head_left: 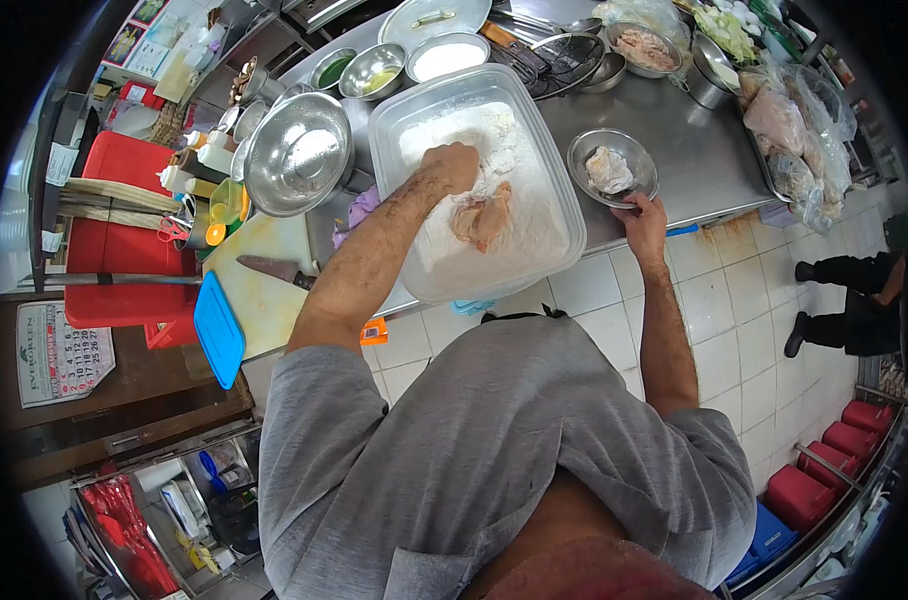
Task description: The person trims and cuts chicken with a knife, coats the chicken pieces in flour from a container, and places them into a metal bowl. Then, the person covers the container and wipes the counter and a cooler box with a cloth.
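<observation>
A large clear plastic tub (564, 230) of white flour (434, 225) stands on the steel counter in front of me. My left hand (452, 165) is closed like a fist at the flour's surface, its fingertips hidden. Just below it in the view, a raw chicken piece (484, 217) lies partly dusted in the flour. My right hand (644, 215) grips the near rim of a small metal bowl (646, 158) to the right of the tub. Inside that bowl sits a flour-coated chicken piece (609, 171).
Left of the tub are a big metal bowl (299, 155) and a knife (274, 268) on a cutting board (269, 245). Strainers (566, 60) and several bowls line the back. Bagged raw meat (789, 130) lies far right. Another person's legs (834, 300) show at the right.
</observation>
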A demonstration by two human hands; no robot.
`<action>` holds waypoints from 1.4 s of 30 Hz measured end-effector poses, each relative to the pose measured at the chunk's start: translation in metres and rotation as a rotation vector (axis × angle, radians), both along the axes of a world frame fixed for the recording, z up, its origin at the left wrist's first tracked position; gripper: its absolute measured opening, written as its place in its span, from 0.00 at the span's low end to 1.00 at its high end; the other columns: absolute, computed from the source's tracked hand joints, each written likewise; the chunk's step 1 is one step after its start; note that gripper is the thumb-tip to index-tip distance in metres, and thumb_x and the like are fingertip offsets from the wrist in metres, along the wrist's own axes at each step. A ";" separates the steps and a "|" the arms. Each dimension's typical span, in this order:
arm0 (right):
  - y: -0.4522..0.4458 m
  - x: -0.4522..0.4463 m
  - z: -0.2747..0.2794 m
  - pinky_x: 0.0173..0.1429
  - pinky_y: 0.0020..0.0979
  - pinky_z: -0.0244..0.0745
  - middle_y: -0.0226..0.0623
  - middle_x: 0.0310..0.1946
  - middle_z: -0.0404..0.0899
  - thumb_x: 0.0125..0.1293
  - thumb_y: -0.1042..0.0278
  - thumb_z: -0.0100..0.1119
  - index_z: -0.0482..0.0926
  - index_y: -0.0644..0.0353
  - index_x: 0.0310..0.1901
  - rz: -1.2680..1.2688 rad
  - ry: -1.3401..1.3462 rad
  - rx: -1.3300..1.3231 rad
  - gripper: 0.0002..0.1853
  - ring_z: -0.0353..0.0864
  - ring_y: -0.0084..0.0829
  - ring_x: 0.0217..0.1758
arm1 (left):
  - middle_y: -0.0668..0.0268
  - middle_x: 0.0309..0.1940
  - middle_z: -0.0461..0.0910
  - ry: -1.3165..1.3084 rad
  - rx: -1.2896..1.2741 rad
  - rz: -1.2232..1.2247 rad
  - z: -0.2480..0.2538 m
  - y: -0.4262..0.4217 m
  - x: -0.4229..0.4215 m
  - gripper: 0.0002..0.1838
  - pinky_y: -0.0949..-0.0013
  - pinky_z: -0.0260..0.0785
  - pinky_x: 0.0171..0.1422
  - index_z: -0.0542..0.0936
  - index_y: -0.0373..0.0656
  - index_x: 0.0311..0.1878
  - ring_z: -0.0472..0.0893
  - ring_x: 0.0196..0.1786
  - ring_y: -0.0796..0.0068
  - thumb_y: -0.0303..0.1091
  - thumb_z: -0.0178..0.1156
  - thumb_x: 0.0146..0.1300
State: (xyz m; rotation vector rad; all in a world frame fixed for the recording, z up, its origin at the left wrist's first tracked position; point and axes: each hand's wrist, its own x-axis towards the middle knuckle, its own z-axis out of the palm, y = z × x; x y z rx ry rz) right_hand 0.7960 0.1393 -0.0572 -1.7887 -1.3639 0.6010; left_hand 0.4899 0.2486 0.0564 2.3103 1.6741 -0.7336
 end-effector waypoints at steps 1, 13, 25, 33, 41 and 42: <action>0.000 0.000 -0.001 0.43 0.34 0.71 0.40 0.36 0.72 0.47 0.69 0.69 0.78 0.60 0.33 0.002 0.002 0.002 0.12 0.76 0.35 0.37 | 0.53 0.41 0.79 -0.066 0.016 -0.030 -0.003 0.003 -0.004 0.20 0.62 0.72 0.48 0.78 0.40 0.45 0.80 0.43 0.57 0.38 0.63 0.47; -0.003 -0.001 0.004 0.41 0.32 0.73 0.38 0.37 0.72 0.48 0.71 0.68 0.78 0.60 0.34 0.000 -0.020 0.025 0.12 0.77 0.32 0.33 | 0.50 0.33 0.81 -0.127 -0.014 0.099 0.011 0.000 -0.035 0.18 0.62 0.72 0.44 0.80 0.32 0.37 0.81 0.36 0.58 0.35 0.61 0.43; 0.001 0.003 -0.012 0.42 0.33 0.72 0.39 0.37 0.72 0.47 0.71 0.68 0.78 0.60 0.34 0.017 -0.035 0.055 0.12 0.76 0.35 0.35 | 0.50 0.47 0.76 -0.220 -0.053 0.019 0.025 0.005 -0.029 0.25 0.61 0.68 0.56 0.76 0.36 0.50 0.76 0.50 0.56 0.39 0.62 0.49; 0.000 -0.001 -0.005 0.43 0.34 0.72 0.40 0.37 0.73 0.46 0.72 0.69 0.77 0.61 0.33 0.020 -0.005 0.038 0.12 0.76 0.37 0.38 | 0.53 0.49 0.75 -0.188 0.120 0.085 0.024 0.008 -0.009 0.26 0.61 0.67 0.59 0.73 0.40 0.53 0.75 0.53 0.56 0.38 0.62 0.50; 0.000 -0.003 -0.007 0.43 0.35 0.72 0.40 0.38 0.73 0.46 0.72 0.69 0.77 0.61 0.32 0.021 -0.004 0.050 0.12 0.76 0.38 0.38 | 0.46 0.44 0.77 -0.080 -0.047 -0.069 -0.021 0.011 0.011 0.27 0.59 0.73 0.48 0.72 0.32 0.50 0.79 0.43 0.52 0.34 0.64 0.45; 0.000 -0.004 -0.006 0.43 0.35 0.72 0.40 0.37 0.73 0.46 0.72 0.69 0.77 0.60 0.32 0.013 0.000 0.052 0.12 0.76 0.38 0.38 | 0.47 0.42 0.77 -0.078 -0.026 -0.062 -0.015 0.007 0.014 0.26 0.61 0.74 0.45 0.72 0.31 0.49 0.80 0.41 0.54 0.33 0.64 0.45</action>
